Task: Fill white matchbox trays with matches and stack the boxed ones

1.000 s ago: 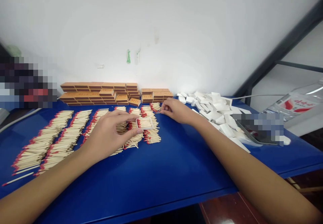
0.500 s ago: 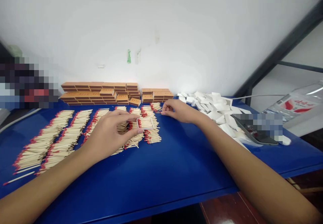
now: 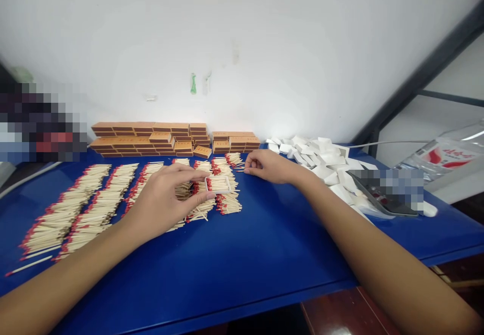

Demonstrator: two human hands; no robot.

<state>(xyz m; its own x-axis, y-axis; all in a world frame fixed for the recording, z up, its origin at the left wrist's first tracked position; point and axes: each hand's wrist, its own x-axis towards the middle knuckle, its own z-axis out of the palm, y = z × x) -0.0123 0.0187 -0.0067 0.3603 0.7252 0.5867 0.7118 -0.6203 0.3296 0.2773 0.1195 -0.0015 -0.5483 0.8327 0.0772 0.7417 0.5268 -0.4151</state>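
Note:
My left hand (image 3: 166,196) grips a small white matchbox tray (image 3: 229,186) between thumb and fingers. Red-tipped matches lie side by side inside it, and it is held over the rows of loose matches. Beside the right end of those rows, my right hand (image 3: 266,166) is closed in a pinch, low over the table. A single match (image 3: 240,171) sticks out to the left from its fingertips. The nearest pile of matches (image 3: 233,159) lies just left of that hand.
Long rows of loose matches (image 3: 91,199) cover the left of the blue table (image 3: 234,274). Stacked orange matchboxes (image 3: 139,141) line the wall. White empty trays (image 3: 321,158) are heaped at right, near a dark phone-like object (image 3: 381,199) and a plastic bottle (image 3: 446,151).
My right hand has shifted slightly right and down, away from the match pile, with the match at its fingertips. My left hand and the tray stay in place.

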